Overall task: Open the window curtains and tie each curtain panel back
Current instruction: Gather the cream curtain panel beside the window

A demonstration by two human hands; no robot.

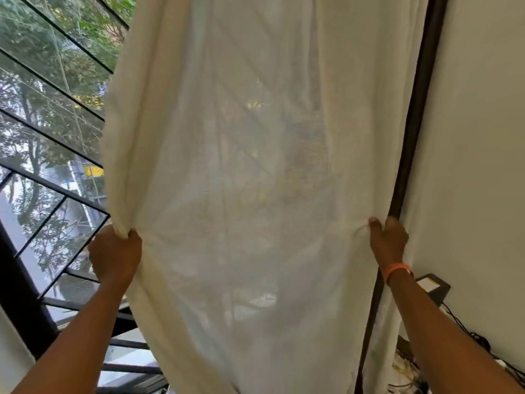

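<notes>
A sheer white curtain panel (250, 166) hangs in front of me and fills the middle of the view. My left hand (115, 255) grips its left edge, bunched in my fist. My right hand (387, 241) pinches the panel's right edge close to the dark window frame (417, 115). The cloth is stretched flat between both hands. Trees show faintly through it. An orange band is on my right wrist. No tie-back is in sight.
Uncovered window panes with black bars (51, 132) lie to the left, with trees outside. A plain white wall (480, 137) stands on the right. Below it sit a black box (431, 288) and tangled black cables (480, 339).
</notes>
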